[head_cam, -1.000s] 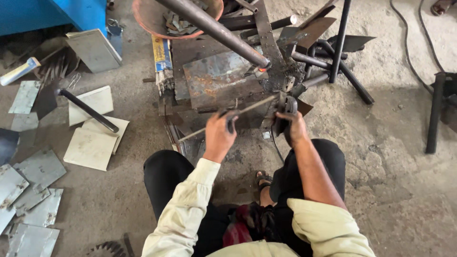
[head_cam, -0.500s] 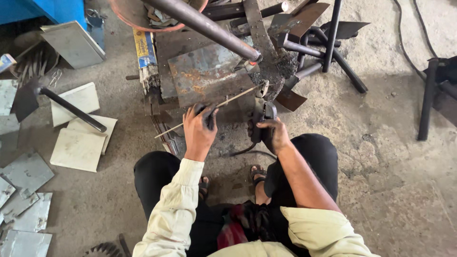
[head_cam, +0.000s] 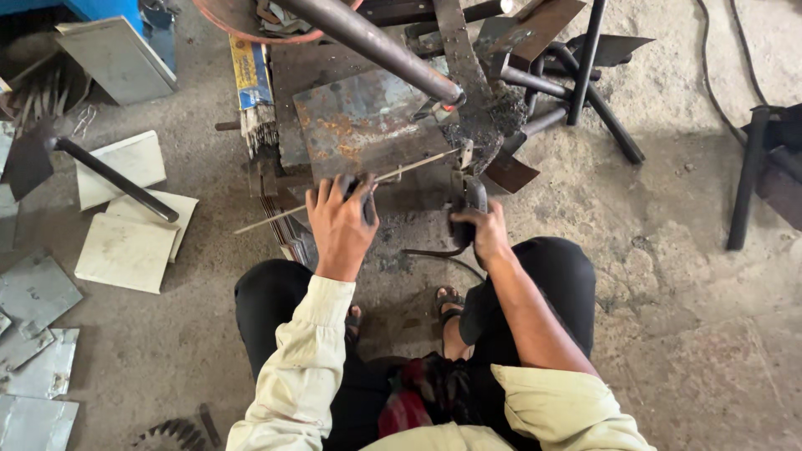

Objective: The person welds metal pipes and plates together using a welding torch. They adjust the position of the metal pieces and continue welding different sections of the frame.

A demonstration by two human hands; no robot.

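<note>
My left hand (head_cam: pixel 338 224) is closed around a dark handle (head_cam: pixel 368 203) that carries a thin metal rod (head_cam: pixel 401 172). The rod slants from lower left up to the right, and its tip ends by a blackened steel upright (head_cam: pixel 474 134). My right hand (head_cam: pixel 482 231) grips a dark curved tool (head_cam: pixel 464 199) just below that upright, with a thin black cable (head_cam: pixel 426 251) running from it. A rusty steel plate (head_cam: pixel 359 121) lies flat behind both hands. I am squatting, with my knees on either side.
A thick grey pipe (head_cam: pixel 376 42) slants overhead. A packet of rods (head_cam: pixel 251 88) lies left of the plate. White tiles (head_cam: pixel 125 250) and grey metal sheets (head_cam: pixel 38 334) cover the floor at left. Black frame legs (head_cam: pixel 585 75) and a black stand (head_cam: pixel 746 179) are at right.
The view has drifted, so the workpiece sits further right and nearer. Both hands keep their grips and have drawn back slightly; the rod still points at the upright.
</note>
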